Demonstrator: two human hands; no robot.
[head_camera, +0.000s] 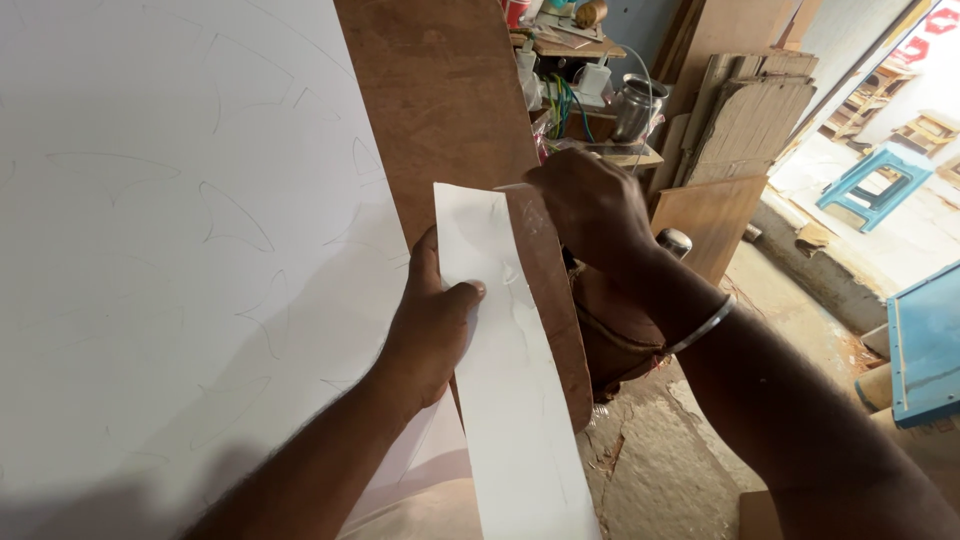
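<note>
my left hand (432, 325) grips the long white strip (505, 380) at its left edge, thumb pressed flat on its face, the other fingers curled behind it. the strip lies over a narrow brown plywood piece (550, 300), which shows along its right side. my right hand (590, 210) is closed at the strip's top right corner, fingers pinched there (whether on the white layer or the wood edge, i cannot tell). a metal bangle (705, 325) sits on that wrist. a large white sheet (170, 250) with faint pencil curves stands to the left, a wide brown board (440, 100) behind it. a blue stool (875, 185) stands well apart on the right.
</note>
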